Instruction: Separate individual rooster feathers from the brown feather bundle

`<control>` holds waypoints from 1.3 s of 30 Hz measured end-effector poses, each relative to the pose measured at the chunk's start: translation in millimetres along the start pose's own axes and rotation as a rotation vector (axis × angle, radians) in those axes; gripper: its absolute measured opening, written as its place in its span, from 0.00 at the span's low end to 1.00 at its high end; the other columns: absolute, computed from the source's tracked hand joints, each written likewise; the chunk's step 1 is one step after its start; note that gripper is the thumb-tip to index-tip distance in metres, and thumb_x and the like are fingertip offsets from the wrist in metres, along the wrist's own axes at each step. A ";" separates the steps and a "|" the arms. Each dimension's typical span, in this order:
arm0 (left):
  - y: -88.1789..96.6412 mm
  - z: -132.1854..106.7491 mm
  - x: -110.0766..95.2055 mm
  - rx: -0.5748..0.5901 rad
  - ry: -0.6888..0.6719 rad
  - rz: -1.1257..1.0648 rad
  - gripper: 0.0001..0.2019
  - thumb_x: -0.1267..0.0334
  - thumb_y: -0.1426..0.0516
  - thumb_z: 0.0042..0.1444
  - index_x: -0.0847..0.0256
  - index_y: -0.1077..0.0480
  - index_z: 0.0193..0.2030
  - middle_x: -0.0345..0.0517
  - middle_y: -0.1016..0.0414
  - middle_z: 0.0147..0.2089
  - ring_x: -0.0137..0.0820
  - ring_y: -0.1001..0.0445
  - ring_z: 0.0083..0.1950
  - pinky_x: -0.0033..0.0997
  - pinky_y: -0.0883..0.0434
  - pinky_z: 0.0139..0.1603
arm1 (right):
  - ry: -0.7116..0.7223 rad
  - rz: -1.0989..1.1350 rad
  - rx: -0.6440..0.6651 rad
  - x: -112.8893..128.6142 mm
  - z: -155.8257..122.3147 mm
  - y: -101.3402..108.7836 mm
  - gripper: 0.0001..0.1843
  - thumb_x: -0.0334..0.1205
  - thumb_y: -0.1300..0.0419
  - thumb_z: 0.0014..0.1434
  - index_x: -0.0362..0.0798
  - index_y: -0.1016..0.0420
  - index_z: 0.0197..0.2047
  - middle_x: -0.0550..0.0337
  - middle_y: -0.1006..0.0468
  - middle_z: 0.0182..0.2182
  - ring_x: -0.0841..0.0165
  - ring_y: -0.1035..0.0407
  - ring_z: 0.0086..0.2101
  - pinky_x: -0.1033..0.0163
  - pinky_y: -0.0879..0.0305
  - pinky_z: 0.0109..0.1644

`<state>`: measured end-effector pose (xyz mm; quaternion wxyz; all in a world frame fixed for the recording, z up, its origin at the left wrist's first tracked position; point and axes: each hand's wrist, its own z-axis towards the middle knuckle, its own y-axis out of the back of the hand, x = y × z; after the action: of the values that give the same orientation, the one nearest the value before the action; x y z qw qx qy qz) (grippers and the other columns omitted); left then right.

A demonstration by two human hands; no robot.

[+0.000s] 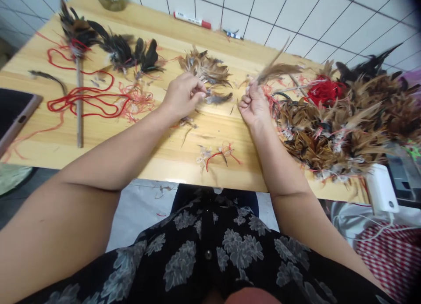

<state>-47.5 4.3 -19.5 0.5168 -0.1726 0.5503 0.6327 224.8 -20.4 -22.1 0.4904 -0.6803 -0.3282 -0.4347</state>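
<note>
While the right hand (255,104) clenches its fingers on wispy brown feathers (276,71), the left hand (183,96) curls near a fluffy brown feather pile (206,67), its fingers' hold unclear

Table (190,157): lt. yellow-brn wood, streaky grain. Wall tiles (279,15): wht w/ dk grid lines. Cord (62,106): brt red; yarn clump (325,90) same. Thread scraps (138,102): pinkish-red. Stick (79,120): gry-brn. Feather bunches on L side (120,52): mostly blk. Mid bunch (207,67): tan/brn, dk tips. Tuft in R hand (255,104): lt. brn. Big feather heap (358,115): mixed brn, rusty + tan, wht bits at bases; plumes at top (368,69) blk. Marker (192,20): wht w/ red cap; 2nd marker (233,34): blue/wht. Phone screen (13,111): blk. Shirt (243,247): blk w/ gry floral print. Cloth (391,260): red/wht check. Plug-in box (381,188): plain wht.
</note>
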 end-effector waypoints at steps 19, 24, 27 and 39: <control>-28.0 27.5 -16.0 -0.028 0.095 0.183 0.18 0.83 0.34 0.59 0.55 0.31 0.32 0.40 0.27 0.35 0.38 0.23 0.44 0.44 0.25 0.55 | 0.017 -0.030 0.012 -28.0 1.5 -20.1 0.25 0.56 0.17 0.69 0.52 0.25 0.38 0.69 0.19 0.32 0.78 0.44 0.26 0.68 0.41 0.30; -38.6 22.6 -19.4 -0.113 0.252 -0.315 0.16 0.79 0.33 0.66 0.56 0.30 0.34 0.35 0.28 0.30 0.31 0.28 0.31 0.33 0.30 0.38 | 0.084 -0.173 0.026 -38.2 2.7 -20.4 0.31 0.70 0.17 0.63 0.52 0.18 0.41 0.65 0.20 0.33 0.73 0.33 0.32 0.66 0.35 0.34; -45.8 16.0 -22.8 -0.095 0.243 -0.419 0.16 0.80 0.33 0.66 0.56 0.30 0.35 0.35 0.27 0.29 0.30 0.26 0.31 0.31 0.28 0.37 | 0.172 -0.261 0.073 -48.6 1.0 -21.9 0.34 0.76 0.19 0.61 0.52 0.18 0.40 0.64 0.21 0.33 0.67 0.25 0.39 0.61 0.26 0.43; -55.0 10.9 -3.8 -0.098 0.177 -0.216 0.14 0.73 0.32 0.68 0.53 0.30 0.38 0.38 0.25 0.33 0.35 0.22 0.38 0.37 0.25 0.43 | 0.170 -0.420 0.063 -40.7 -33.3 -44.5 0.35 0.66 0.19 0.66 0.52 0.31 0.28 0.66 0.34 0.28 0.71 0.39 0.35 0.64 0.39 0.39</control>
<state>4.3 4.4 -41.3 0.5222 -0.3112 0.5404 0.5817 160.4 -39.4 -37.6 0.4360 -0.5425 -0.4335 -0.5724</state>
